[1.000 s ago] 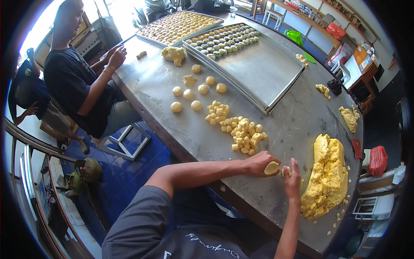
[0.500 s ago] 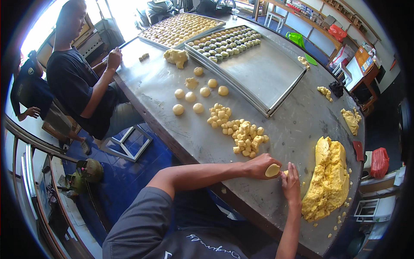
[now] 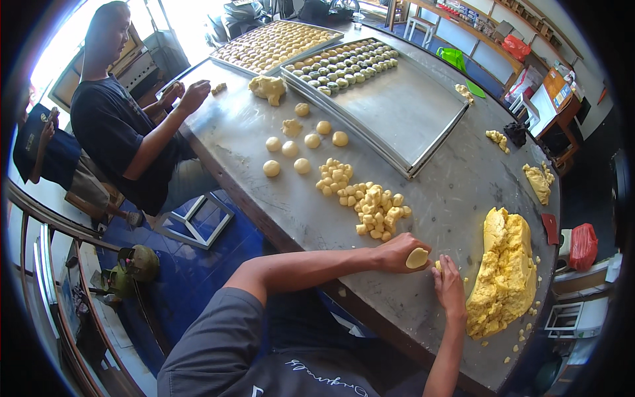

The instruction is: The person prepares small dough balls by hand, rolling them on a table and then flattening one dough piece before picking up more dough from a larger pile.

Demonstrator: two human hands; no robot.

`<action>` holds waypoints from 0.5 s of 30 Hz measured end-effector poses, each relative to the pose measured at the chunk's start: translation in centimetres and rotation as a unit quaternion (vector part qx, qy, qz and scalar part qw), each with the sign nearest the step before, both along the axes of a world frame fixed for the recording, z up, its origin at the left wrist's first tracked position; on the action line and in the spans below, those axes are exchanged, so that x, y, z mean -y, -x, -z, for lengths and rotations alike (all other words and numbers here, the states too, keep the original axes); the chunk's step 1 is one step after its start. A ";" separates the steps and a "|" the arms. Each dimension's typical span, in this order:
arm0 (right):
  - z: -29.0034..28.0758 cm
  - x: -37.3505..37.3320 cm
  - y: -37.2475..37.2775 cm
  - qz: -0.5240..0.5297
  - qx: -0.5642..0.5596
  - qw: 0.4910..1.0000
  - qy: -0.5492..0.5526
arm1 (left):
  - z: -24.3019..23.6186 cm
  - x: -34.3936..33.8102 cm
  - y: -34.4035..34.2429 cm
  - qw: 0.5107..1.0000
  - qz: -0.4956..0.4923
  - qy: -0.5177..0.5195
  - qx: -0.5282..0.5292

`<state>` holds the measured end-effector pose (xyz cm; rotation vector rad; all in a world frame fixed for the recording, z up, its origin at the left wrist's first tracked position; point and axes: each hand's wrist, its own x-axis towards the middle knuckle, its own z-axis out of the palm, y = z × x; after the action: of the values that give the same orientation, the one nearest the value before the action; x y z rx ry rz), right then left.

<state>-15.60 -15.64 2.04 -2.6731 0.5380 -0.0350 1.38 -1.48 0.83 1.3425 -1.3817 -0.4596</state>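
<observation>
My left hand is closed around pale dough, whose round, flat face shows at the thumb side. Just right of it, my right hand is over the steel table, its fingertips together on a small yellow dough piece, partly hidden. A large crumbly yellow mass lies to the right of my hands, with crumbs around it. Beyond my hands is a pile of small dough pieces, and farther back several smooth balls and a larger lump.
Trays of shaped pieces stand at the back, the nearer one partly filled. A co-worker works at the left edge, another person behind. A red scraper lies right of the yellow mass; a stool is below.
My right hand's fingers have come down from upright to lean toward my left hand. The co-worker's hands have shifted, and the person behind has raised a hand.
</observation>
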 end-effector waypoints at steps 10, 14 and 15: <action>0.3 1.1 0.1 -0.042 -0.015 0.998 0.042 | -0.1 0.0 0.1 1.000 0.002 0.009 -0.002; -0.9 0.0 0.0 -0.054 -0.002 0.997 0.048 | 0.0 -0.1 0.0 1.000 0.001 0.007 -0.006; -1.2 -0.1 0.0 -0.064 -0.016 0.997 0.048 | 0.0 -0.2 0.0 1.000 0.002 0.004 -0.006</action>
<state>-15.56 -15.53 3.20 -2.8003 0.3828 0.0182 1.37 -1.28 0.87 1.3291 -1.3746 -0.4641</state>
